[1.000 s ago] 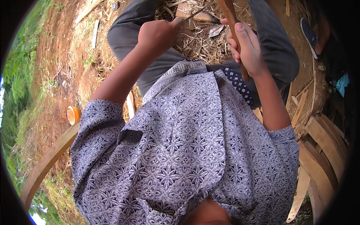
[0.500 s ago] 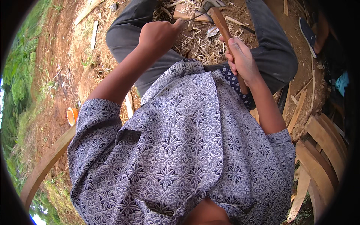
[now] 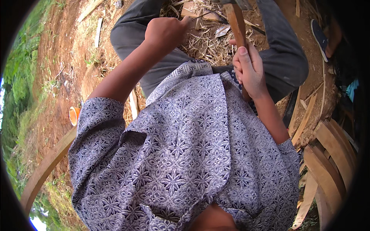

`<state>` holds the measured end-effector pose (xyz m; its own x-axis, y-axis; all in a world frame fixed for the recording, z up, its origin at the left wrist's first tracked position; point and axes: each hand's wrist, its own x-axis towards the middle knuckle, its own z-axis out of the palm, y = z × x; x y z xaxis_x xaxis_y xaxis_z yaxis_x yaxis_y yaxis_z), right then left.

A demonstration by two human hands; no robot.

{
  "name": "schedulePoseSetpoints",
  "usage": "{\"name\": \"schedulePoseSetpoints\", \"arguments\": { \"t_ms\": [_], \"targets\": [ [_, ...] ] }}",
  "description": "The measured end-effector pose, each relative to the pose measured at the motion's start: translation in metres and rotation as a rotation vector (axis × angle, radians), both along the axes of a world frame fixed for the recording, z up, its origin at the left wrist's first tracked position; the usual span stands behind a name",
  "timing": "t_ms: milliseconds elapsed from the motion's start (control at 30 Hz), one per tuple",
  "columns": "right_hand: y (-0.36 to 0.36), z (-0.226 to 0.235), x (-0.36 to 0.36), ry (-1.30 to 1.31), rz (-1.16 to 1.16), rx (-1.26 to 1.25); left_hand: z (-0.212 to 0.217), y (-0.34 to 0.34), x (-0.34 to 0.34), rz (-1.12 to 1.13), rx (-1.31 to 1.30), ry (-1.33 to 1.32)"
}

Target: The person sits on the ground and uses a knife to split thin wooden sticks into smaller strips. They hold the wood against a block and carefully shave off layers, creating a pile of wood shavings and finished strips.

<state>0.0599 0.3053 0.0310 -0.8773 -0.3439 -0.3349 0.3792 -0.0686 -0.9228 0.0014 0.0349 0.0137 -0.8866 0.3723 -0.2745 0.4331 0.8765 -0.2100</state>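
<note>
- Clock positions were read from the middle of the head view.
- Left hand (image 3: 165,34), just short of 12 o'clock: curled into a fist, back of the hand toward the camera, pinching a thin dark rod (image 3: 202,15) at the thumb side. Most fingers were hidden beneath the hand, so the full grip could not be made out.
- The rod slanted out toward 1 o'clock, above a wooden block (image 3: 189,8); whether its tip touched anything could not be told. The block was cut off by the upper edge.
- Right hand (image 3: 248,69), at 2 o'clock: wrapped around the wooden handle of a hammer (image 3: 237,25), thumb pressed along it. The handle's lower end was partly covered by the hand.
- The hammer head lay at 1 o'clock, cropped by the upper edge; its striking face was not visible.
- Wood shavings (image 3: 208,46) and a pale crumpled scrap (image 3: 222,30) were on the ground between the knees.
- At 9 o'clock: an orange container (image 3: 74,115), contents unclear.
- At 8 o'clock: a wooden strip (image 3: 48,169), one end hidden behind the sleeve.
- Between 3 and 4 o'clock: stacked boards (image 3: 335,146), fading into the dark rim.
- At 2 o'clock, far out: another person's shoe (image 3: 319,36), leg mostly in shadow.
</note>
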Motion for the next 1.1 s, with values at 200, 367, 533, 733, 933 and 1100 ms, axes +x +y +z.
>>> {"name": "schedulePoseSetpoints", "arguments": {
  "t_ms": [200,367,533,733,933,1100],
  "targets": [
    [0.000,-0.045,-0.011,-0.022,0.066,0.281,0.005,0.005,-0.006,-0.046,0.008,0.019],
    [-0.008,-0.011,-0.004,0.027,-0.050,-0.002,-0.008,-0.002,-0.005,-0.019,0.057,0.017],
    [-0.010,-0.030,-0.011,-0.044,0.014,0.199,-0.012,-0.004,-0.005,-0.018,0.106,0.022],
    [-0.015,-0.011,-0.001,0.096,-0.123,-0.003,-0.012,-0.002,-0.002,0.016,0.114,0.013],
    [-0.012,-0.014,-0.008,-0.042,-0.024,0.126,-0.015,-0.005,-0.005,0.025,0.127,-0.009],
    [-0.010,-0.039,-0.010,-0.035,-0.019,0.189,-0.015,0.000,-0.004,0.038,0.117,-0.046]
  ]
}}
